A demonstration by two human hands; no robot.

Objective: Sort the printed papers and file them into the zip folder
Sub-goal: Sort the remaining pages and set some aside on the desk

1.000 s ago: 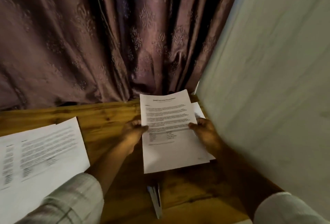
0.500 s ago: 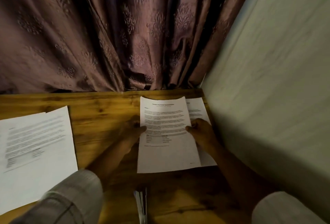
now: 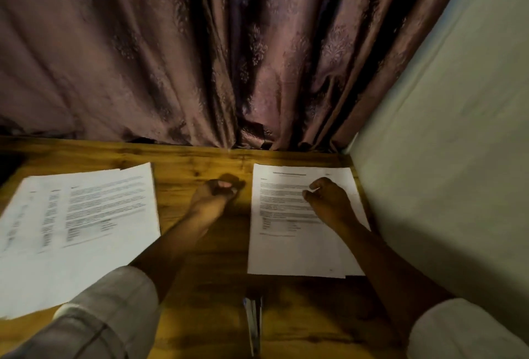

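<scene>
Two piles on the tabletop (image 3: 206, 287), so the sort is the step in hand. The left pile (image 3: 86, 215) is fanned loosely near the left edge. The right pile (image 3: 292, 247) lies squarer, tucked close to the wall (image 3: 443, 158), with a lower sheet peeking out at its near corner.

The right hand (image 3: 329, 201) rests on top of the right pile, fingers loosely bent, pinching nothing I can make out. The left hand (image 3: 216, 195) hovers over bare wood between the piles, fingers curled into a fist with nothing in it. It touches neither pile.

My read: a sheet is down on the right pile and sorting is well along, with filing not yet begun. No zip folder shows plainly. A thin, dark-edged thing (image 3: 253, 321) stands at the near edge, and I cannot tell whether it is the folder.

The next move likely calls for squaring each pile, edges tapped flush so no sheet slides, then finding and opening the folder.

The tabletop is varnished, knotty wood, warm yellow and dimly lit. A patterned mauve curtain (image 3: 200, 58) hangs along the back, and the pale wall closes in the right side.
</scene>
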